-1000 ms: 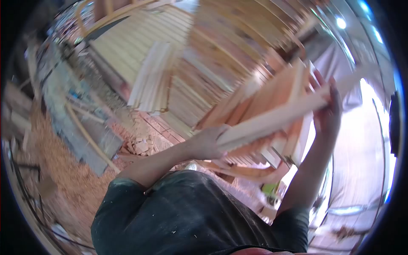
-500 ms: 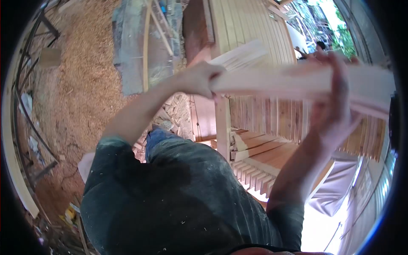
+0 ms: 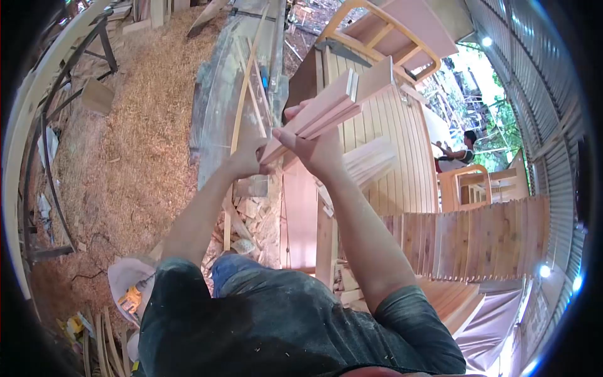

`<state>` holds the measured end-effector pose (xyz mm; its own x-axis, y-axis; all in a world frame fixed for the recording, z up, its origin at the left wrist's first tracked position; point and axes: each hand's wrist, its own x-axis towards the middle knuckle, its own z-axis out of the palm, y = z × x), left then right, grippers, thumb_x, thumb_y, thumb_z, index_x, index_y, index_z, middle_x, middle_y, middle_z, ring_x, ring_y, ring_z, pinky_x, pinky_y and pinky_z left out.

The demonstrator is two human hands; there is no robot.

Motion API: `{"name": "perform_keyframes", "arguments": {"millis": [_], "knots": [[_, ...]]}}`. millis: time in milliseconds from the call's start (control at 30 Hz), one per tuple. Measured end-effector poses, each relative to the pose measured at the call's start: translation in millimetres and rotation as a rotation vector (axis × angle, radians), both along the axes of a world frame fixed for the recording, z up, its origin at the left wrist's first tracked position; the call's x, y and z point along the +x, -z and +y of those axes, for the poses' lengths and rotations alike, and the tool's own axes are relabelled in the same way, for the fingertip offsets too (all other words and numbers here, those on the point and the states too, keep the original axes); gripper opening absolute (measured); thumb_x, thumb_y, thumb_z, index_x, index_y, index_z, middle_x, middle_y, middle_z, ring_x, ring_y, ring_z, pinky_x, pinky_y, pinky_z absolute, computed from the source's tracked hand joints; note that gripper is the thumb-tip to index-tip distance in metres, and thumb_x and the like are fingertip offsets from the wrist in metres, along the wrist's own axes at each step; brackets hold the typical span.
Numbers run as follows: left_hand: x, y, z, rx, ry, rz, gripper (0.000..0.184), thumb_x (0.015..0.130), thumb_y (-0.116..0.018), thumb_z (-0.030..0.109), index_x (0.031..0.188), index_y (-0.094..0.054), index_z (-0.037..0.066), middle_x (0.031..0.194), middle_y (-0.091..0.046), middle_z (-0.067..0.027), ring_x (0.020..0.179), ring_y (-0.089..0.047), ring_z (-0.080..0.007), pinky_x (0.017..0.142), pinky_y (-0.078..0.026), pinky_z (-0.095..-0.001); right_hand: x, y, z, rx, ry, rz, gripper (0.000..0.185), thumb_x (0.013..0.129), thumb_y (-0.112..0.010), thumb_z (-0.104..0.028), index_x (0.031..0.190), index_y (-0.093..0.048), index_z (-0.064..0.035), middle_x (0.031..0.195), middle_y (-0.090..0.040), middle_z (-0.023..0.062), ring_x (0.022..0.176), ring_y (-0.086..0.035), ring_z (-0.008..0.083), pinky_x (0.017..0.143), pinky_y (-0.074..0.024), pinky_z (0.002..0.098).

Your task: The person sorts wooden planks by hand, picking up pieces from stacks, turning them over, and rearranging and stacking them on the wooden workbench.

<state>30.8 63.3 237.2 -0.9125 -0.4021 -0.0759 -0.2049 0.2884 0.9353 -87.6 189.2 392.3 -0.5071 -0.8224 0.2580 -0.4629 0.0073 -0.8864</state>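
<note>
the left hand (image 3: 249, 158) and right hand (image 3: 319, 151) each had a grip pinching the wooden boards (image 3: 326, 103) near one end.

Pale wooden boards (image 3: 323, 108) aslant in a small, uneven-ended stack

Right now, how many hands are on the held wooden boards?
2: the left hand at the near end of the wooden boards, and the right hand around them a little further along. Some fingers are hidden behind the wood.
</note>
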Motion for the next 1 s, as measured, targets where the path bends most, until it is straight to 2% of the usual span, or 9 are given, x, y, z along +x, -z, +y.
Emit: {"name": "perform_keyframes", "arguments": {"millis": [67, 167, 267, 367, 467, 567, 633, 867, 1000], "knots": [[7, -19, 6, 0.006, -0.014, -0.056, 0.075, 0.062, -0.097, 0.014, 0.128, -0.063, 0.003, 0.108, -0.066, -0.0081, 0.098, -0.06, -0.0241, 0.09, -0.05, -0.0381, -1, -8, 1, 0.041, -0.014, 0.045, 0.066, 0.076, -0.091, -0.024, 0.123, -0.052, 0.0017, 0.106, -0.065, 0.0104, 0.105, -0.067, 0.0213, 0.088, -0.0561, 0.037], [-3, 30, 5, -0.018, 0.007, 0.144, 0.072, 0.062, -0.096, 0.015, 0.126, -0.064, 0.003, 0.112, -0.068, -0.0106, 0.103, -0.063, -0.025, 0.092, -0.051, -0.0384, -9, -12, 8, 0.126, -0.048, 0.113, 0.064, 0.075, -0.091, -0.024, 0.121, -0.054, -0.0006, 0.105, -0.064, 0.0096, 0.101, -0.067, 0.0204, 0.085, -0.0551, 0.0361], [-12, 23, 8, -0.132, 0.024, 0.128, 0.074, 0.063, -0.096, 0.016, 0.128, -0.064, 0.003, 0.117, -0.068, -0.0122, 0.109, -0.064, -0.0249, 0.094, -0.051, -0.0394, -11, -10, 18, -0.071, -0.093, 0.003, 0.053, 0.078, -0.089, -0.019, 0.117, -0.056, -0.0033, 0.107, -0.066, 0.0079, 0.102, -0.064, 0.0182, 0.088, -0.0527, 0.0348], [-17, 12, 17, -0.107, 0.056, 0.071, 0.072, 0.063, -0.096, 0.018, 0.126, -0.065, 0.003, 0.115, -0.07, -0.0123, 0.108, -0.065, -0.0257, 0.096, -0.051, -0.0394, -19, -18, 27, 0.047, -0.083, 0.124, 0.057, 0.076, -0.091, -0.021, 0.119, -0.057, -0.0024, 0.11, -0.066, 0.0075, 0.106, -0.064, 0.0185, 0.091, -0.0524, 0.0347], [-34, 12, 35, 0.073, -0.051, 0.421, 0.071, 0.064, -0.096, 0.019, 0.126, -0.066, 0.003, 0.114, -0.071, -0.0112, 0.108, -0.067, -0.0249, 0.099, -0.052, -0.0392, -21, -17, 34, 0.089, -0.01, 0.069, 0.057, 0.071, -0.093, -0.025, 0.112, -0.06, -0.0009, 0.107, -0.064, 0.0084, 0.094, -0.064, 0.021, 0.084, -0.0531, 0.036], [-42, -48, 41, 0.219, 0.012, 0.562, 0.072, 0.064, -0.097, 0.021, 0.126, -0.066, 0.003, 0.117, -0.071, -0.0099, 0.111, -0.066, -0.0213, 0.102, -0.051, -0.0384, -21, -31, 40, 0.141, -0.046, -0.019, 0.062, 0.07, -0.093, -0.025, 0.116, -0.06, 0.0007, 0.112, -0.064, 0.0109, 0.1, -0.064, 0.0204, 0.084, -0.0533, 0.0366], [-44, -71, 28, 0.255, 0.112, 0.407, 0.073, 0.064, -0.097, 0.023, 0.127, -0.065, 0.004, 0.118, -0.071, -0.0089, 0.111, -0.065, -0.0193, 0.103, -0.05, -0.0378, -23, -35, 45, 0.124, -0.025, 0.041, 0.067, 0.071, -0.094, -0.026, 0.121, -0.06, 0.0013, 0.115, -0.065, 0.0113, 0.104, -0.063, 0.0193, 0.085, -0.0539, 0.0367], [-47, -64, 24, 0.104, 0.06, 0.388, 0.082, 0.059, -0.098, 0.037, 0.127, -0.066, 0.005, 0.113, -0.071, -0.0077, 0.105, -0.065, -0.018, 0.097, -0.051, -0.0376, -20, -107, 63, -0.253, -0.069, -0.213, 0.069, 0.085, -0.087, -0.026, 0.14, -0.054, -0.0003, 0.121, -0.065, 0.0082, 0.114, -0.062, 0.017, 0.099, -0.0504, 0.0349], [-41, -84, 36, 0.079, 0.058, 0.404, 0.083, 0.057, -0.099, 0.039, 0.126, -0.067, 0.005, 0.113, -0.071, -0.0073, 0.105, -0.065, -0.0171, 0.096, -0.051, -0.0373, -30, -124, 80, -0.154, -0.115, -0.212, 0.064, 0.093, -0.078, -0.029, 0.144, -0.051, 0.0006, 0.134, -0.06, 0.0106, 0.121, -0.059, 0.019, 0.105, -0.0477, 0.0365]]}}
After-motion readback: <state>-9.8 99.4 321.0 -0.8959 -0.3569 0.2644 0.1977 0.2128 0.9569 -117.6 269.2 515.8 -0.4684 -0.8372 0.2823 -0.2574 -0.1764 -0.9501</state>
